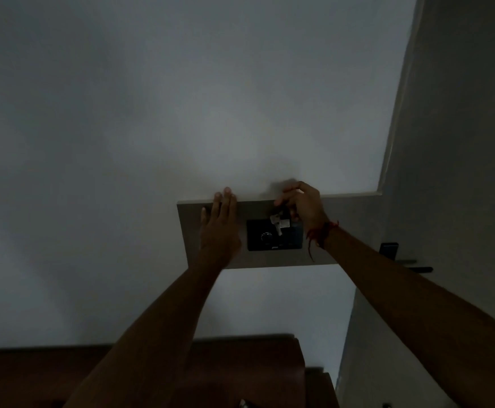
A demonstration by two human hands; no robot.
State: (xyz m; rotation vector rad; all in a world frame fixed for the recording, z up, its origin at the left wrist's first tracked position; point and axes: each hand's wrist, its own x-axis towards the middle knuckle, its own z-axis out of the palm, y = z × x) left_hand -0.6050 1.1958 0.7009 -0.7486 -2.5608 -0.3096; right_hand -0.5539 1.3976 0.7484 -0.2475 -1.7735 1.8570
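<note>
Up high, I am pressing my left hand (219, 228) flat, fingers straight and together, against the grey panel (240, 260) at its top edge. My right hand (300, 206) is pinching a bunch of keys (278, 220) over the black dial box (274, 238) mounted on that panel.

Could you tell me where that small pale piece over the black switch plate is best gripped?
Pinch the small pale piece at its upper end, coming from above right as the right hand does; its lower end overlaps the black switch plate. Dim light hides its exact shape.
</note>
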